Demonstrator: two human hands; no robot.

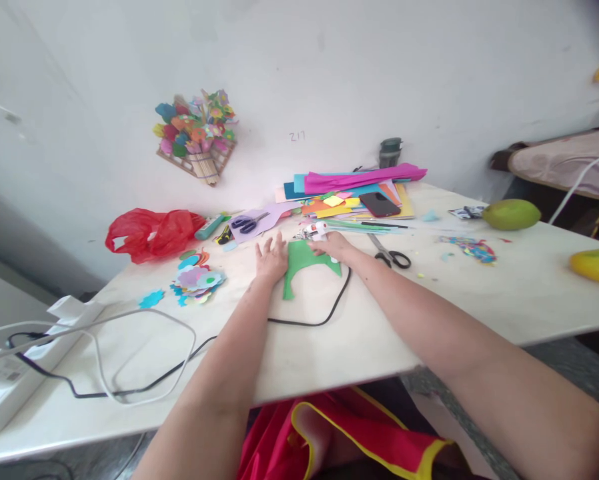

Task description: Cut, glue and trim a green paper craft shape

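A green foam or paper sheet (299, 252) with a curved cut-out lies flat on the table between my hands. My left hand (273, 259) rests at its left edge, fingers spread and holding nothing. At the sheet's upper right, my right hand (337, 247) is closed around the handle of a white glue gun (316, 231), whose nozzle points left. The hand hides most of the handle, and a black cord (337, 303) curves from below it. Black-handled scissors (390, 255) lie open just to the right.
Paper flower cut-outs (198, 279), a red plastic bag (152, 233) and dark scissors (249, 221) lie leftward. Coloured sheets (339, 183) and a phone (379, 205) are behind. A green fruit (511, 215) sits right. A power strip (34, 360) with looping cables occupies the left front.
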